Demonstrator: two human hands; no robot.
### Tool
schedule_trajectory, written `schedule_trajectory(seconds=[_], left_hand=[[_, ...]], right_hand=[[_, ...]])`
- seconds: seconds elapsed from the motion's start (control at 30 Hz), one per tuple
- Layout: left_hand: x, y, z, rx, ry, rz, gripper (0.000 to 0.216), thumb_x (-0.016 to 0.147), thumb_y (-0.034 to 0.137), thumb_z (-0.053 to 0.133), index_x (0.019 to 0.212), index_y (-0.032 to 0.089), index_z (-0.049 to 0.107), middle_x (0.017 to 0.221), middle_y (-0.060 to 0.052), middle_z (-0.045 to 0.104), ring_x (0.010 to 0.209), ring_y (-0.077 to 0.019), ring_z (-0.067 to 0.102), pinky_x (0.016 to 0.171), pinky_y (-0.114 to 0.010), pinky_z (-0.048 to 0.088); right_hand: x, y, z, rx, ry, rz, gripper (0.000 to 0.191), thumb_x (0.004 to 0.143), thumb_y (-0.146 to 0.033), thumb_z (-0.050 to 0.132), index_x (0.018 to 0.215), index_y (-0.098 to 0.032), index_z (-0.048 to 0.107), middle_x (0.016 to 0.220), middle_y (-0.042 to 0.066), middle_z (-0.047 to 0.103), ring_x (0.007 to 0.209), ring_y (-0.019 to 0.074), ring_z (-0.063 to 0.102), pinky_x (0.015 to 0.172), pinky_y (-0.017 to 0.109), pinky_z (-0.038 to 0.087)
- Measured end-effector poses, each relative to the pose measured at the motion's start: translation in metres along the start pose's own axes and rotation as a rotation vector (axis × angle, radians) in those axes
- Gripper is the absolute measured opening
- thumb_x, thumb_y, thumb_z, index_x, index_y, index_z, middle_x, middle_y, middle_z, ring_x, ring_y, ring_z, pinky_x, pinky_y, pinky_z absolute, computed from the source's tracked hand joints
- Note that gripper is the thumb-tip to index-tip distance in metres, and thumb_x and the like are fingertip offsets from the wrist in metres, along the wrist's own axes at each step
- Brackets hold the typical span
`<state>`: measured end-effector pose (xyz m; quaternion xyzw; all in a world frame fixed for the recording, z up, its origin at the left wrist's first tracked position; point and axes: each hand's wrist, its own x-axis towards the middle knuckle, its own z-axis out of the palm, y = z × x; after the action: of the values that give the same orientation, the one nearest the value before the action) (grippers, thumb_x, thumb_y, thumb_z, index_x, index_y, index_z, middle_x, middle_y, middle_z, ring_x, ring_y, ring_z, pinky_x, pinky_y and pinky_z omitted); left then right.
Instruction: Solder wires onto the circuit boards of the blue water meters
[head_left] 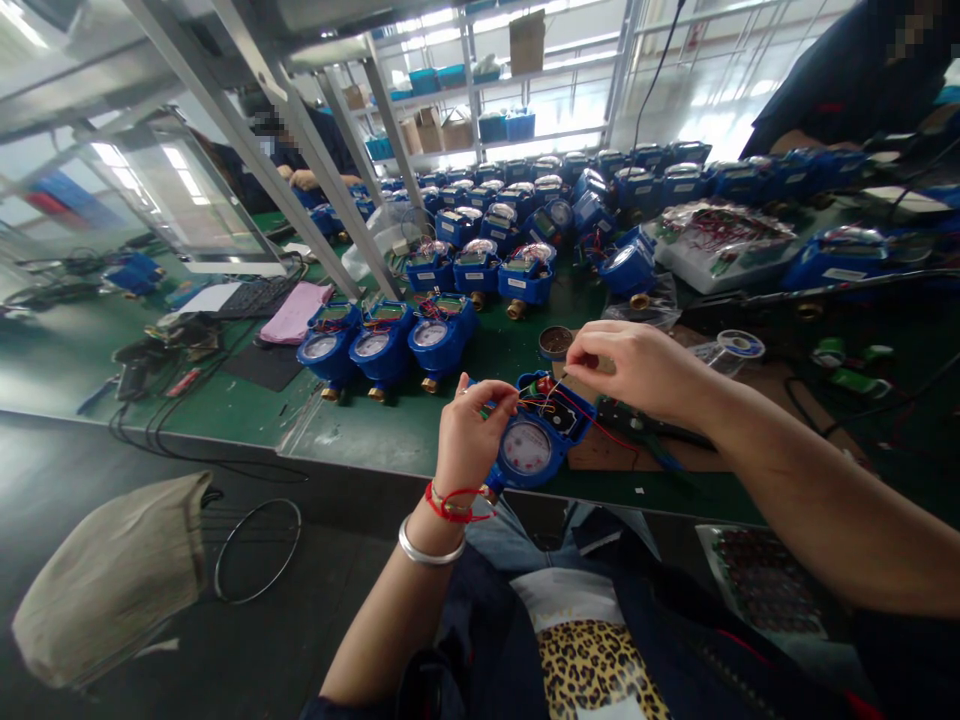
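Note:
A blue water meter (pixel 559 462) lies at the table's front edge, its round white dial (pixel 525 446) facing up. Behind the dial its housing is open, with thin coloured wires (pixel 541 405) and a small red part inside. My left hand (pixel 474 425) is closed at the meter's left side, thumb and forefinger pinched on thin wires. From the right my right hand (pixel 630 362) reaches over the housing. Its fingertips pinch the end of a thin pale wire (pixel 556 386) that runs down into the meter. A loose red wire hangs over the meter's right side.
Three blue meters (pixel 371 345) stand to the left, with many more in rows behind. Close by are a small round tin (pixel 556 342), a solder spool (pixel 740 345), dark-handled pliers (pixel 637 425) and a brown board (pixel 780 400). Metal posts (pixel 300 130) rise at left. Co-workers sit across the table.

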<state>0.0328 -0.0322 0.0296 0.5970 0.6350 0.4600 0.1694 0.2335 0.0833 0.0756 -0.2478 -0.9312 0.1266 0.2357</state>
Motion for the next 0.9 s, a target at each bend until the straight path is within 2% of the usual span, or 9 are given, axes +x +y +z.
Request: schedule_trajectory(seconds=[0.47, 0.73, 0.9], left_hand=[[-0.002, -0.004, 0.0, 0.0, -0.004, -0.001, 0.011, 0.087, 0.029, 0.059, 0.082, 0.024, 0.067, 0.072, 0.006, 0.07, 0.065, -0.0117, 0.063, 0.12, -0.045, 0.019], [-0.002, -0.003, -0.001, -0.002, -0.004, -0.005, 0.012, 0.087, 0.03, 0.059, 0.083, 0.023, 0.068, 0.071, 0.005, 0.069, 0.064, -0.0114, 0.063, 0.12, -0.045, 0.019], [-0.002, -0.004, -0.001, -0.003, -0.006, -0.008, 0.012, 0.087, 0.03, 0.058, 0.083, 0.024, 0.067, 0.072, 0.005, 0.07, 0.066, -0.0123, 0.064, 0.12, -0.046, 0.019]], right_hand=[[0.001, -0.004, -0.003, 0.001, 0.001, -0.021, 0.012, 0.086, -0.023, 0.058, 0.079, -0.017, 0.065, 0.082, 0.004, 0.064, 0.074, 0.0146, 0.056, 0.071, 0.028, 0.042], [0.004, -0.007, -0.003, -0.047, -0.043, -0.05, 0.016, 0.088, -0.023, 0.054, 0.077, -0.017, 0.064, 0.081, 0.004, 0.065, 0.072, 0.0148, 0.057, 0.07, 0.028, 0.042], [0.005, -0.005, 0.007, -0.004, -0.072, -0.066, 0.014, 0.087, -0.023, 0.055, 0.08, -0.018, 0.065, 0.083, 0.004, 0.065, 0.075, 0.016, 0.058, 0.073, 0.029, 0.043]])
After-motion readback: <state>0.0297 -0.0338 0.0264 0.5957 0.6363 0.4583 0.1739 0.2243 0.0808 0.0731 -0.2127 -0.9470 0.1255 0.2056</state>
